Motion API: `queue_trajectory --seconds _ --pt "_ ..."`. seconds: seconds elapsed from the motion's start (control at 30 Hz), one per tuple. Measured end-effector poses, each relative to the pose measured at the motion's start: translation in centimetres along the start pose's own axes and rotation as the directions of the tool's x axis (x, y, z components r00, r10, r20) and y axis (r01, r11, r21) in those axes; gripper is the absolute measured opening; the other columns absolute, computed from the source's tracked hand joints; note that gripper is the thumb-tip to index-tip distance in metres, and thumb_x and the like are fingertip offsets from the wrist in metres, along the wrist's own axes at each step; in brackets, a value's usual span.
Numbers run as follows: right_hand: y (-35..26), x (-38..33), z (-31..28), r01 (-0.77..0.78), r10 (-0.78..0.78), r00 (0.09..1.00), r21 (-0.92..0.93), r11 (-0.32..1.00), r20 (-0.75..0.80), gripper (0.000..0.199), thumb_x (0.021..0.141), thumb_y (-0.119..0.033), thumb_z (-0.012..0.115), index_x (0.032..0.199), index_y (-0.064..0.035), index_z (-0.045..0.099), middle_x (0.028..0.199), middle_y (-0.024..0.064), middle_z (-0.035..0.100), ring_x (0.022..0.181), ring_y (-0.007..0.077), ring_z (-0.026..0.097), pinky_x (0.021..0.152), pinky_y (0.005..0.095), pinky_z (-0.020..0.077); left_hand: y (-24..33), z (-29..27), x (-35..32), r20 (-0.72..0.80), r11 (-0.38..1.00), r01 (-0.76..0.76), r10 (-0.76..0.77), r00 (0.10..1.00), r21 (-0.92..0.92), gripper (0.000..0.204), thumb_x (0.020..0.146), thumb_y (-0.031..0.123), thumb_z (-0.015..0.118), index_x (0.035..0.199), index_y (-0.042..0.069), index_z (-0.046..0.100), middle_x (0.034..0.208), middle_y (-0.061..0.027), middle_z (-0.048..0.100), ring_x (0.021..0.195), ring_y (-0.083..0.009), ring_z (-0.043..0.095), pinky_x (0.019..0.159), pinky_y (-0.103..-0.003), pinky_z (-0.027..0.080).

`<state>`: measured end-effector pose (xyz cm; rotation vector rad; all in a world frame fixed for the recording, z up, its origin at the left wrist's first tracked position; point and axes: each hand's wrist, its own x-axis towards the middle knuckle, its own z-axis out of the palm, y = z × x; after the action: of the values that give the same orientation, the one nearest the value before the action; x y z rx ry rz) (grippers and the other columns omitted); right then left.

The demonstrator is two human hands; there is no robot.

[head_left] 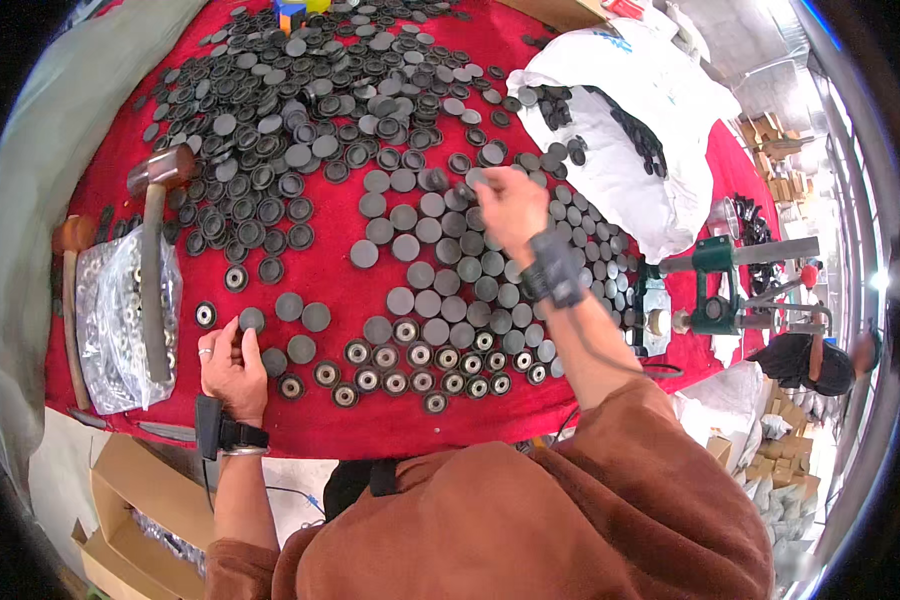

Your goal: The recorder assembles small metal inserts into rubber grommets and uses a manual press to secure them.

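Observation:
My left hand (232,368), with a ring on one finger, is at the left front of the red-covered table. Its fingertips pinch a round black cap (252,319). My right hand (515,210) reaches across the middle, slightly blurred, its fingers closed at another black cap (477,178); they partly hide it. Under and around the right wrist lie rows of flat-side-up caps (451,251). Nearer to me sit several caps with metal rings and a centre hole (395,383). A large loose heap of black caps (300,130) covers the far left.
A mallet (154,250) rests on a clear bag of metal rings (110,330) at the left, beside another wooden handle (70,300). A white sack (640,130) holding black parts lies far right. A green hand press (712,285) stands right. An open cardboard box (145,500) sits below left.

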<state>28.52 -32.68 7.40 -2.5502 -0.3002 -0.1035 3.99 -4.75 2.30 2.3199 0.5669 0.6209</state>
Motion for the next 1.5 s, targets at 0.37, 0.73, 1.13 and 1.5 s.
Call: queue_trajectory --seconds 0.37,0.73,1.13,1.5 --pt "6.6 6.6 -0.8 -0.001 0.032 0.949 -0.098 0.995 0.314 0.031 0.080 -0.033 0.059 0.088 -0.0042 0.070 0.080 0.0152 0.068 0.081 0.0283 0.066 0.075 0.0390 0.0507 0.9 0.5 0.5 0.040 0.997 0.056 -0.058 0.997 0.054 0.023 0.080 0.007 0.067 0.102 0.004 0.062 0.086 -0.0078 0.055 0.067 -0.0164 0.057 0.057 -0.028 0.049" --pt "-0.7 4.1 0.5 -0.489 -0.015 0.840 0.769 0.412 0.542 0.021 0.082 0.001 0.057 0.102 0.0031 0.059 0.093 0.0116 0.065 0.082 0.0221 0.067 0.067 0.0307 0.0573 1.1 -0.1 1.2 0.029 1.000 -0.007 0.006 1.000 0.015 0.019 0.077 0.007 0.068 0.095 0.002 0.063 0.080 -0.0132 0.058 0.071 -0.0257 0.059 0.062 -0.033 0.049" --pt "-20.6 -7.7 15.8 0.671 -0.805 0.574 0.477 0.568 0.151 0.015 0.081 -0.008 0.054 0.092 -0.0008 0.062 0.080 0.0168 0.061 0.073 0.0333 0.061 0.066 0.0399 0.0500 -3.9 0.1 1.5 -0.264 0.969 0.244 -0.227 0.938 0.035 0.027 0.082 0.008 0.058 0.109 0.002 0.062 0.090 -0.0158 0.060 0.079 -0.0294 0.059 0.069 -0.039 0.048" --pt "-20.4 -8.9 17.3 0.950 -0.938 0.271 0.096 0.296 0.215 0.023 0.071 -0.010 0.055 0.091 0.0002 0.059 0.081 0.0069 0.052 0.074 0.0217 0.056 0.062 0.0323 0.0497 -3.9 0.1 2.3 -0.203 0.848 0.460 -0.515 0.833 -0.264 0.025 0.086 0.019 0.058 0.103 0.004 0.068 0.087 -0.0156 0.066 0.080 -0.0277 0.064 0.074 -0.036 0.049"
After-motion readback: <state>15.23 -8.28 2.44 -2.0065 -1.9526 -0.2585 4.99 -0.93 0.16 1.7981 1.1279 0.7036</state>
